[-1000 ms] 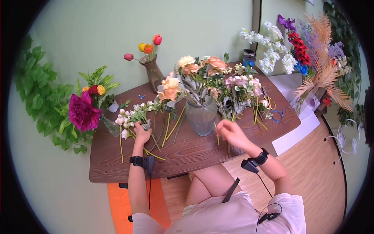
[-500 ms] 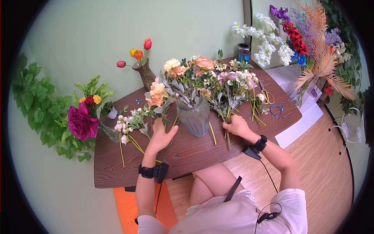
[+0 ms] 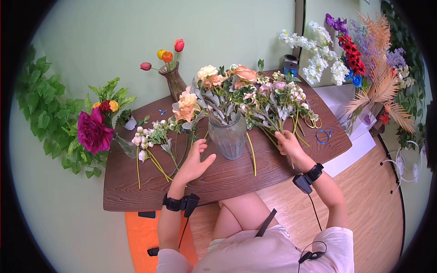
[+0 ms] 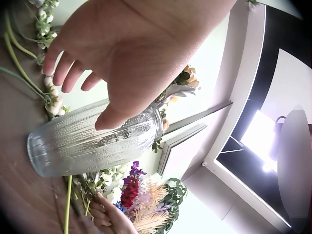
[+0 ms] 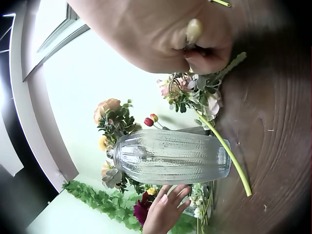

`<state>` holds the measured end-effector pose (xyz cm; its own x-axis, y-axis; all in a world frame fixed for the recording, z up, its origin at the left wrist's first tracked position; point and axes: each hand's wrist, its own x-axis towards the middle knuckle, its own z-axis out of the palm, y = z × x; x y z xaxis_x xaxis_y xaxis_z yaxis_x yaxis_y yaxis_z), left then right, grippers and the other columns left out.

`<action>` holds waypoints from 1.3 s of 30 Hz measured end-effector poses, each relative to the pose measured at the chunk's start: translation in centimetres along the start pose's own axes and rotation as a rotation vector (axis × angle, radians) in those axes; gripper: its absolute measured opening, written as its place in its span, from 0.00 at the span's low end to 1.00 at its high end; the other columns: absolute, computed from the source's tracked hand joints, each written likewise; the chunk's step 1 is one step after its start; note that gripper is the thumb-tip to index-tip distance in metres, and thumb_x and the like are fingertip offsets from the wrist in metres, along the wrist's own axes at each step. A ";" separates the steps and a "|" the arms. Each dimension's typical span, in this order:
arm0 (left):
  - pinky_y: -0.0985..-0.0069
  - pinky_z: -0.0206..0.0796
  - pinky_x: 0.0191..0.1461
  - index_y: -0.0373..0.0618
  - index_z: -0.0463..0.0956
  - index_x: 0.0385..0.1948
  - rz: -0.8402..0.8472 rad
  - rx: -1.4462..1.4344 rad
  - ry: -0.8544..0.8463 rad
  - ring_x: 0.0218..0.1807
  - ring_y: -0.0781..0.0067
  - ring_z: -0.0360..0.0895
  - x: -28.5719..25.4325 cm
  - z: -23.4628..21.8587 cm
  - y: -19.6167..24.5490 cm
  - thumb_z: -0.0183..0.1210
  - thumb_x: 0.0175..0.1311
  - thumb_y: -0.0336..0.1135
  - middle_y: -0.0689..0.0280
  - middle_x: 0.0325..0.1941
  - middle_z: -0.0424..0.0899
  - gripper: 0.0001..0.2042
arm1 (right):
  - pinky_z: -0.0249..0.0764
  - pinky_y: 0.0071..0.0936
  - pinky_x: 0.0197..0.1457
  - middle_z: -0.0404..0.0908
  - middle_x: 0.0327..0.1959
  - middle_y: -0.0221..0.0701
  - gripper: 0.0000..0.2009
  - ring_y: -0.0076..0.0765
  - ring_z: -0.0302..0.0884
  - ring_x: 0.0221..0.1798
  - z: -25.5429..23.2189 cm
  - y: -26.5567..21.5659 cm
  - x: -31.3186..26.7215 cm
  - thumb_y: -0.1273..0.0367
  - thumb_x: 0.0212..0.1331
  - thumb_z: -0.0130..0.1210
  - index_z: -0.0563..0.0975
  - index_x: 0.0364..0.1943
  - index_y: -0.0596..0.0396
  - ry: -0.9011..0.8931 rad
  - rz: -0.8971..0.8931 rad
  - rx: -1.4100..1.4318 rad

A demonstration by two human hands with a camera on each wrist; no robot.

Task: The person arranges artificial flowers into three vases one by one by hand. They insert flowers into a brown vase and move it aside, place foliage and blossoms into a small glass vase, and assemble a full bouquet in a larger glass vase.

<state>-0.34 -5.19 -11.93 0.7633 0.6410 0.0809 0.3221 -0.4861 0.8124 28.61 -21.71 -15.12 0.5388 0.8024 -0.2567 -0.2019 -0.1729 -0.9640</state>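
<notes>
A ribbed glass vase (image 3: 227, 143) stands upright near the table's middle, peach and cream flowers (image 3: 244, 73) rising from its mouth. My left hand (image 3: 193, 164) hovers just left of it, fingers relaxed, thumb spread, holding nothing; the left wrist view shows that palm (image 4: 131, 58) before the vase (image 4: 83, 144). To the right of the vase, my right hand (image 3: 291, 146) pinches stems under a bunch of pink and white flowers (image 3: 277, 95). In the right wrist view the fingers of that hand (image 5: 165, 34) are curled round a stem, its pale end (image 5: 194, 30) showing.
Loose white blossoms (image 3: 141, 136) with green stems lie at the table's left, beside a small vase (image 3: 126, 145) with a magenta flower. Tulips stand in a brown vase (image 3: 174, 84) behind. Blue ribbon (image 3: 323, 135) and spools (image 3: 291, 68) are on the right. A single stem (image 3: 251, 154) lies before the glass vase.
My left hand has left the white blossoms and moved right towards the vase. My right hand, earlier in front of the vase's right side, has moved right and grips the pink bunch's stems.
</notes>
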 end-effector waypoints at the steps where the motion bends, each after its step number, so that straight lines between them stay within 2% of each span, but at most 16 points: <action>1: 0.67 0.59 0.56 0.38 0.58 0.54 0.001 -0.005 -0.012 0.55 0.63 0.66 -0.3 0.0 0.3 0.56 0.58 0.44 0.53 0.52 0.68 0.27 | 0.46 0.14 0.13 0.58 0.17 0.19 0.10 0.14 0.51 0.13 0.0 0.3 0.0 0.61 0.63 0.46 0.63 0.36 0.53 -0.018 -0.022 0.078; 6: 0.74 0.66 0.47 0.36 0.67 0.42 -0.094 -0.091 -0.242 0.44 0.69 0.74 -1.4 0.4 0.9 0.55 0.59 0.41 0.58 0.38 0.77 0.17 | 0.43 0.14 0.12 0.54 0.16 0.18 0.10 0.13 0.47 0.11 0.1 -0.4 -1.2 0.60 0.66 0.39 0.64 0.35 0.51 -0.008 -0.105 0.184; 8: 0.76 0.68 0.43 0.38 0.69 0.39 0.050 -0.071 -0.440 0.39 0.71 0.76 -1.9 1.2 2.1 0.55 0.60 0.41 0.61 0.32 0.78 0.15 | 0.43 0.14 0.11 0.54 0.16 0.18 0.11 0.13 0.47 0.11 0.3 -1.2 -1.8 0.59 0.67 0.38 0.64 0.36 0.51 -0.013 -0.129 0.180; 12: 0.73 0.66 0.51 0.40 0.67 0.47 0.206 -0.038 -0.665 0.46 0.68 0.74 -1.6 3.7 4.8 0.55 0.59 0.42 0.53 0.56 0.66 0.19 | 0.42 0.14 0.11 0.53 0.15 0.17 0.13 0.13 0.46 0.10 0.5 -1.5 -1.9 0.59 0.67 0.36 0.65 0.40 0.53 0.006 -0.164 0.195; 13: 0.73 0.66 0.51 0.40 0.67 0.47 0.205 -0.041 -0.664 0.46 0.68 0.74 -1.3 4.6 5.3 0.55 0.59 0.42 0.53 0.56 0.66 0.19 | 0.42 0.14 0.11 0.53 0.15 0.17 0.13 0.13 0.46 0.10 0.6 -1.5 -1.9 0.59 0.67 0.35 0.66 0.41 0.53 -0.007 -0.173 0.202; 15: 0.69 0.60 0.59 0.39 0.63 0.52 0.242 -0.102 -0.590 0.56 0.53 0.68 -0.6 6.5 6.4 0.56 0.58 0.42 0.46 0.66 0.43 0.24 | 0.43 0.14 0.11 0.53 0.15 0.17 0.13 0.13 0.46 0.10 1.1 -1.4 -2.0 0.59 0.67 0.35 0.65 0.41 0.53 -0.004 -0.180 0.194; 16: 0.69 0.60 0.59 0.39 0.63 0.52 0.242 -0.104 -0.588 0.56 0.53 0.68 0.1 7.8 6.4 0.56 0.58 0.42 0.46 0.66 0.43 0.24 | 0.43 0.14 0.11 0.53 0.15 0.18 0.13 0.13 0.46 0.10 1.4 -1.4 -2.2 0.59 0.67 0.35 0.65 0.41 0.53 -0.001 -0.188 0.187; 18: 0.64 0.53 0.64 0.37 0.59 0.55 0.418 0.015 -0.296 0.63 0.37 0.55 2.1 10.4 5.8 0.58 0.55 0.40 0.39 0.66 0.28 0.28 | 0.43 0.14 0.11 0.53 0.15 0.18 0.13 0.13 0.47 0.10 1.8 -1.3 -2.5 0.59 0.67 0.35 0.65 0.40 0.53 -0.001 -0.196 0.177; 20: 0.62 0.48 0.67 0.37 0.58 0.55 0.352 0.096 -0.134 0.64 0.30 0.46 3.8 12.1 6.4 0.58 0.53 0.38 0.35 0.65 0.24 0.29 | 0.43 0.14 0.11 0.53 0.15 0.18 0.13 0.13 0.47 0.11 1.8 -1.2 -3.0 0.59 0.67 0.35 0.65 0.40 0.54 0.000 -0.204 0.164; 21: 0.61 0.50 0.66 0.36 0.59 0.55 0.456 0.131 0.051 0.63 0.30 0.50 4.8 12.9 6.4 0.59 0.51 0.37 0.37 0.66 0.28 0.29 | 0.43 0.14 0.11 0.53 0.15 0.18 0.13 0.13 0.47 0.11 1.7 -1.1 -3.3 0.58 0.67 0.35 0.65 0.40 0.53 -0.016 -0.206 0.167; 22: 0.61 0.50 0.66 0.36 0.59 0.55 0.457 0.127 0.052 0.63 0.30 0.50 5.7 13.4 6.2 0.59 0.51 0.37 0.37 0.66 0.28 0.29 | 0.43 0.15 0.12 0.53 0.15 0.18 0.13 0.13 0.47 0.11 1.6 -1.0 -3.6 0.58 0.67 0.35 0.65 0.39 0.53 -0.031 -0.207 0.171; 26: 0.61 0.51 0.65 0.39 0.62 0.53 0.275 0.016 -0.106 0.65 0.39 0.50 7.6 14.7 5.6 0.58 0.52 0.38 0.42 0.67 0.40 0.26 | 0.41 0.15 0.11 0.52 0.15 0.18 0.15 0.14 0.45 0.11 0.9 -0.9 -5.0 0.58 0.68 0.34 0.66 0.41 0.54 -0.024 -0.152 0.237; 28: 0.62 0.56 0.61 0.41 0.64 0.50 0.221 0.156 -0.263 0.60 0.43 0.58 8.1 15.0 5.2 0.57 0.52 0.40 0.47 0.64 0.51 0.24 | 0.41 0.15 0.11 0.52 0.15 0.19 0.16 0.14 0.44 0.10 0.3 -1.1 -5.7 0.57 0.68 0.34 0.66 0.42 0.54 -0.022 -0.161 0.240; 29: 0.61 0.58 0.58 0.41 0.67 0.47 0.282 0.159 -0.171 0.57 0.47 0.63 7.9 15.2 5.0 0.56 0.53 0.41 0.51 0.57 0.62 0.21 | 0.40 0.16 0.11 0.52 0.15 0.19 0.17 0.14 0.44 0.10 0.0 -1.2 -6.1 0.57 0.68 0.33 0.67 0.42 0.55 -0.019 -0.171 0.249; 33: 0.61 0.60 0.56 0.41 0.70 0.41 0.180 0.235 -0.271 0.53 0.51 0.67 8.0 14.9 4.9 0.56 0.54 0.40 0.52 0.49 0.71 0.16 | 0.40 0.16 0.11 0.51 0.14 0.19 0.20 0.15 0.42 0.10 -1.2 -1.2 -7.0 0.54 0.68 0.29 0.67 0.41 0.55 0.023 -0.213 0.270; 39: 0.68 0.68 0.45 0.38 0.72 0.34 0.263 -0.087 -0.246 0.39 0.61 0.78 8.7 16.3 5.2 0.55 0.55 0.34 0.55 0.35 0.79 0.10 | 0.39 0.15 0.10 0.51 0.12 0.19 0.21 0.15 0.40 0.09 -2.9 -0.3 -7.6 0.52 0.67 0.28 0.67 0.42 0.55 -0.005 -0.255 0.411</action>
<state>17.12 -11.82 -16.36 0.9287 0.3342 0.1607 0.0566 -0.5562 0.8291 26.95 -29.44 -13.12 0.6096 0.7926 -0.0142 -0.3706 0.2692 -0.8889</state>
